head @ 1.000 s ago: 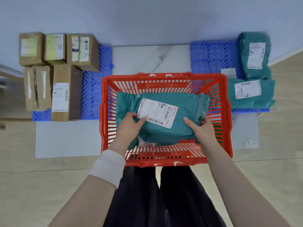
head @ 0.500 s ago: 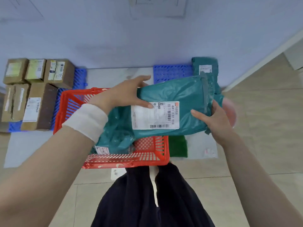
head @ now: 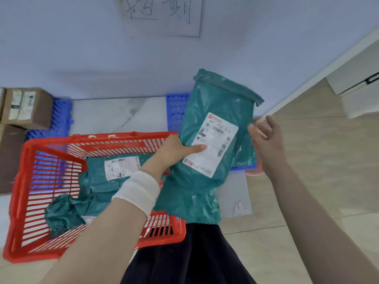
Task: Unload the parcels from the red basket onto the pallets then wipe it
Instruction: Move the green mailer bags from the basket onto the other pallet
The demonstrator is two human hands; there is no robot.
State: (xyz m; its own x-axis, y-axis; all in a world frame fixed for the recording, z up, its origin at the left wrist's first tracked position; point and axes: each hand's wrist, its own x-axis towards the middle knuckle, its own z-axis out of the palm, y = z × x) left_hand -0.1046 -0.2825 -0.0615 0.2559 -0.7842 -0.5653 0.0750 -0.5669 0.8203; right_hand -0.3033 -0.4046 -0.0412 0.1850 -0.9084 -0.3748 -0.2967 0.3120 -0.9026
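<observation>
Head view: left hand (head: 176,148) grips the teal parcel (head: 196,193) alone, held up just right of the red basket (head: 123,138). Right hand (head: 264,140) hangs open beside it, fingers spread. Floppy bag, one-handed pinch, so I reckon it could slip and drop short of the blue pallet (head: 177,111) beyond the basket.

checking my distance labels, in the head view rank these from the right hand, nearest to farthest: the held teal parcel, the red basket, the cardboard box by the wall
From the right hand:
1. teal parcel, just to its left, gripped by the left hand.
2. red basket, further left on the floor.
3. cardboard box, far left by the wall.
</observation>
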